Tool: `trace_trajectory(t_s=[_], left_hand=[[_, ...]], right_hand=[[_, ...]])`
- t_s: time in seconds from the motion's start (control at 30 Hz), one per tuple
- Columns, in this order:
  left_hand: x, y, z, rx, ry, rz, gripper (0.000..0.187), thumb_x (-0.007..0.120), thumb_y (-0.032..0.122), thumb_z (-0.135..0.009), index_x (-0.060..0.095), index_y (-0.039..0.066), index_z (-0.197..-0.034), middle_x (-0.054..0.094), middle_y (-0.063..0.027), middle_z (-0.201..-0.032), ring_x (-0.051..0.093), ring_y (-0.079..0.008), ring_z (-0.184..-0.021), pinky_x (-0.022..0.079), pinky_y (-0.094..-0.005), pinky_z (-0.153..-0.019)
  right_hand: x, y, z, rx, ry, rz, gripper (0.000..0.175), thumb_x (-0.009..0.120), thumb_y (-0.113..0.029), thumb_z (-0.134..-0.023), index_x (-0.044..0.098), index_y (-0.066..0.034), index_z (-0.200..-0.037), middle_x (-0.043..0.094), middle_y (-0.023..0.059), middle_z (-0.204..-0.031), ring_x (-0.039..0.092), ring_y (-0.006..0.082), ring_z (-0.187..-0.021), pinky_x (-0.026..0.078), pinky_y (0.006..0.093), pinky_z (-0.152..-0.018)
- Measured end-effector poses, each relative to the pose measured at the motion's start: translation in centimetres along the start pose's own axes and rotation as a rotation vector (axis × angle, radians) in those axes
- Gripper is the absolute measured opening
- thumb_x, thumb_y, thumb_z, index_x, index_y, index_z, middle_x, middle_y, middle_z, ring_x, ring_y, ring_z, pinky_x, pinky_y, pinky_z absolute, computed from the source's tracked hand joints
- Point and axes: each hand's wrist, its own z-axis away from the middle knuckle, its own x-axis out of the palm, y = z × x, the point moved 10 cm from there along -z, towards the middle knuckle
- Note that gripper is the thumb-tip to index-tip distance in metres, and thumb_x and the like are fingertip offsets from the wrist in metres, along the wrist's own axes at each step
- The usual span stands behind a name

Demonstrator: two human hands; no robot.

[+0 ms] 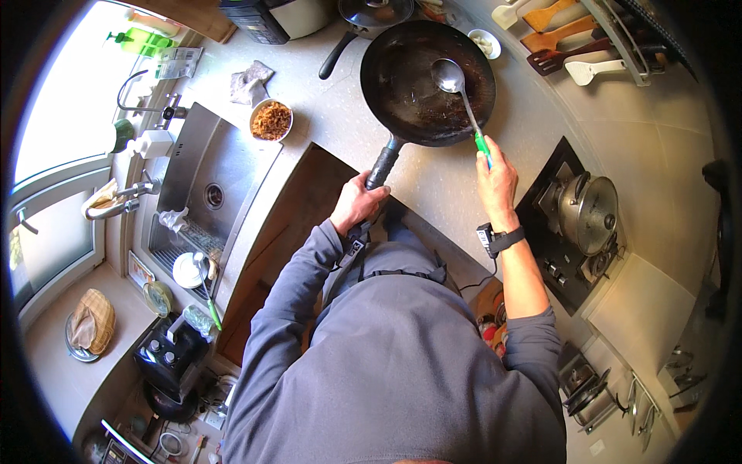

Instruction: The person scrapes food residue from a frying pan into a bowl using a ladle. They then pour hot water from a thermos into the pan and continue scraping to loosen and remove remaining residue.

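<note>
A dark wok (406, 110) is on or just over the speckled countertop, its inside stained brown with small bits of residue. My left hand (358, 203) grips the wok's black ribbed handle (383, 167). In my right hand (498, 178) is a metal ladle (448, 76) with a green handle; its bowl rests in or just above the wok's inside. A white bowl (271, 120) of brown shredded food stands to the left, close to the sink corner. Behind the wok, at its right, sits a small white dish (484, 44) with pale pieces in it.
A steel sink (200, 156) lies at left, with stacked white bowls (186, 270) in its near part. On the right, a lidded pot (588, 214) stands on the black hob (559, 255). A lidded pan (377, 11) is behind the wok. Spatulas (559, 35) hang at upper right.
</note>
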Motion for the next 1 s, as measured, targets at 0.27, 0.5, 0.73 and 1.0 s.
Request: trace_trajectory(t_s=[0.27, 0.5, 0.73, 1.0], left_hand=[[0.5, 0.2, -2.4, -0.021, 0.020, -0.141, 0.044, 0.084, 0.028, -0.098, 0.067, -0.001, -0.127, 0.065, -0.0013, -0.079, 0.062, -0.0109, -0.065, 0.051, -0.0308, -0.058], [-0.7, 0.2, -2.0, 0.065, 0.156, -0.225, 0.068, 0.090, 0.046, -0.093, 0.062, -0.001, -0.134, 0.073, -0.0102, -0.088, 0.074, -0.0180, -0.073, 0.060, -0.0348, -0.067], [-3.5, 0.1, 0.7, 0.160, 0.345, -0.320, 0.079, 0.087, 0.050, -0.094, 0.056, -0.004, -0.142, 0.076, -0.0194, -0.112, 0.075, -0.0290, -0.104, 0.061, -0.0417, -0.092], [-18.3, 9.5, 4.0, 0.492, 1.205, -0.715, 0.114, 0.095, 0.043, -0.079, 0.033, -0.007, -0.160, 0.046, -0.0323, -0.151, 0.044, -0.0472, -0.140, 0.036, -0.0562, -0.122]], right_hand=[[6.5, 4.4, 2.6, 0.428, -0.203, -0.669, 0.038, 0.066, -0.033, -0.116, 0.067, -0.0107, -0.146, 0.063, -0.0030, -0.083, 0.055, 0.0049, -0.062, 0.046, 0.0256, -0.053], [8.4, 4.4, 2.3, 0.361, -0.242, -0.641, 0.047, 0.068, -0.039, -0.114, 0.055, -0.0069, -0.145, 0.072, 0.0053, -0.094, 0.062, 0.0086, -0.060, 0.051, 0.0253, -0.053], [8.6, 4.5, 2.8, 0.336, -0.314, -0.598, 0.059, 0.070, -0.037, -0.113, 0.047, -0.0010, -0.154, 0.076, 0.0100, -0.108, 0.072, 0.0147, -0.075, 0.060, 0.0295, -0.064], [2.4, 8.9, 5.4, 0.361, -0.063, -0.518, 0.072, 0.067, -0.036, -0.115, 0.032, 0.0017, -0.166, 0.069, 0.0190, -0.141, 0.071, 0.0240, -0.114, 0.060, 0.0365, -0.090]])
